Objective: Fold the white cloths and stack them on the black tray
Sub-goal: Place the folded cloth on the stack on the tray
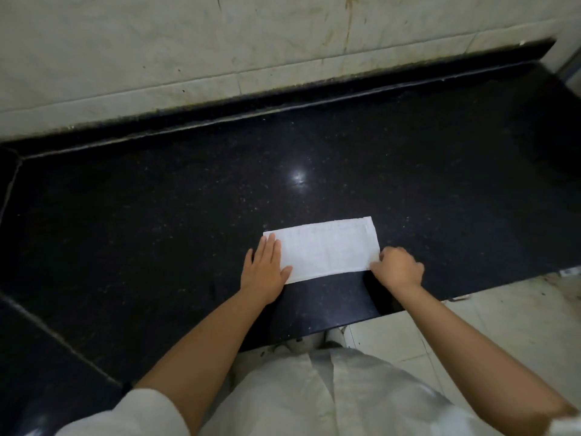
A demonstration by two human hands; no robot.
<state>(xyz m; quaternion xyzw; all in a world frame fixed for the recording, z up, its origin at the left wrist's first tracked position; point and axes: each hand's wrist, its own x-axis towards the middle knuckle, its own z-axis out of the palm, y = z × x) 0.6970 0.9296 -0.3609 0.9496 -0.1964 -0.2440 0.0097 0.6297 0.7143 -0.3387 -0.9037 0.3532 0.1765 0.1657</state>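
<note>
A white cloth (327,248), folded into a long rectangle, lies flat on the black stone counter (188,199) near its front edge. My left hand (265,269) presses flat on the cloth's left end with straight fingers. My right hand (397,265) has curled fingers and pinches the cloth's near right corner. No black tray shows in the head view.
A pale tiled wall (220,42) rises behind the counter, with a raised black ledge (314,86) along its foot. A seam crosses the counter at the left. Light floor tiles (503,325) lie beyond the counter's front edge at the right.
</note>
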